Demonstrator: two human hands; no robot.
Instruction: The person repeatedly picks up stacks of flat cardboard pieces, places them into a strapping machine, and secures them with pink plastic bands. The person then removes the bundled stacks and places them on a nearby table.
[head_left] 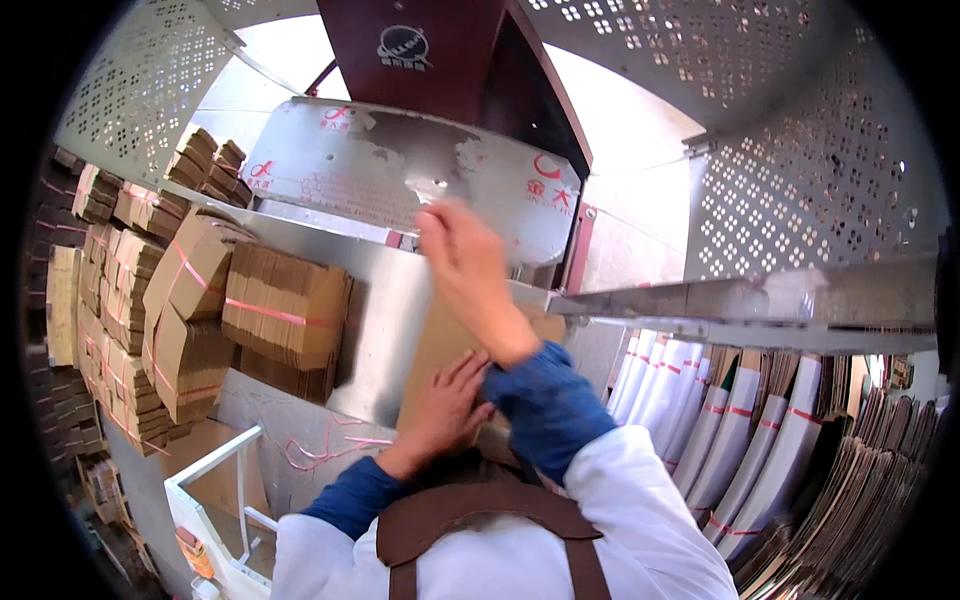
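Note:
A stack of flat brown cardboard sheets (438, 345) stands on edge against a steel machine hopper (380, 300), right in front of me. My right hand (462, 262) reaches up over the top of the stack, fingers spread and pressed on its upper edge. My left hand (445, 405) lies flat against the lower face of the same sheets, fingers apart. Both forearms wear blue sleeves under a white coat and a brown apron.
Bundles of folded cardboard (285, 310) tied with pink string pile up on the left. White and brown sheet bundles (720, 420) lean at lower right. Perforated metal guards (800, 180) hang above. A white metal frame (215, 475) and loose pink string (320, 450) are at lower left.

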